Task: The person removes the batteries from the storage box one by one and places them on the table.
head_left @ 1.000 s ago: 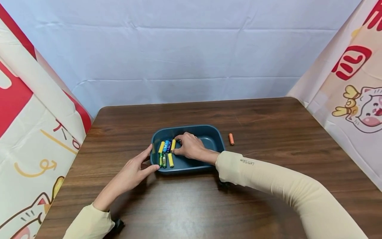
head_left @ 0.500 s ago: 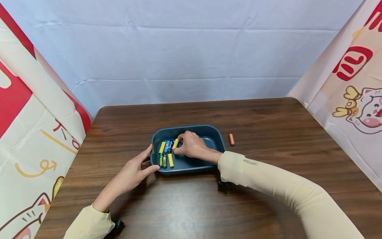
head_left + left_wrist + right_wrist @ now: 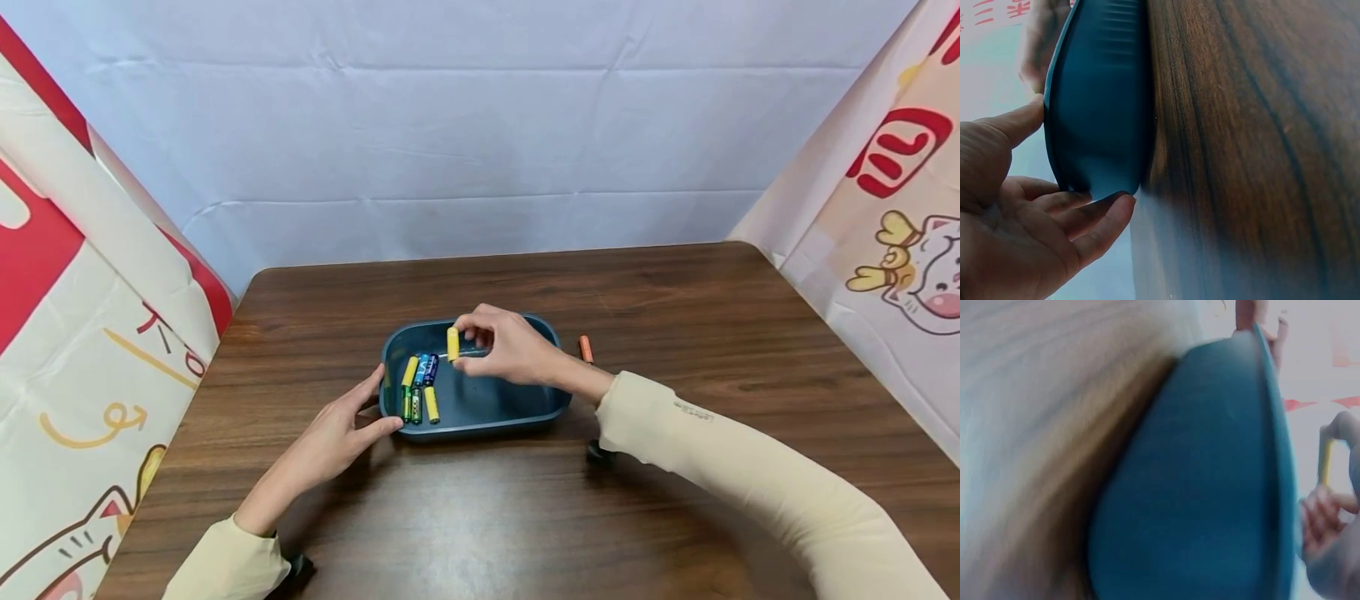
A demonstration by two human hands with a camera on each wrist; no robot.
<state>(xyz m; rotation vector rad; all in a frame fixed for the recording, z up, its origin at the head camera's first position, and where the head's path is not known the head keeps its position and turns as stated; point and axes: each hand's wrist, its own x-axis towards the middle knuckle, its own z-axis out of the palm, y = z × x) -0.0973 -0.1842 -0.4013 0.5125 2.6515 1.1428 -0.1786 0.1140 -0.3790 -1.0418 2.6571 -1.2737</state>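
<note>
In the head view a dark blue plastic bin [image 3: 480, 429] stands on the table, with several batteries lying side by side at its left end: a yellow battery [image 3: 432, 405], a dark blue battery [image 3: 431, 369] and green ones among them. My right hand [image 3: 513, 346] pinches another yellow battery [image 3: 453, 343] between thumb and fingers, raised above the bin. That battery is partly visible in the right wrist view. My left hand [image 3: 337, 425] holds the bin's left end, thumb at the near corner and fingers against the end wall, as the left wrist view also shows.
An orange battery [image 3: 586, 349] lies on the brown wooden table [image 3: 465, 517] just right of the bin, beyond my right wrist. A white cloth [image 3: 480, 150] hangs behind the table. Printed cloths hang at both sides.
My right hand has lifted the yellow battery from beside the dark blue one and moved up and right with it. The left hand stays at the bin's left end.
</note>
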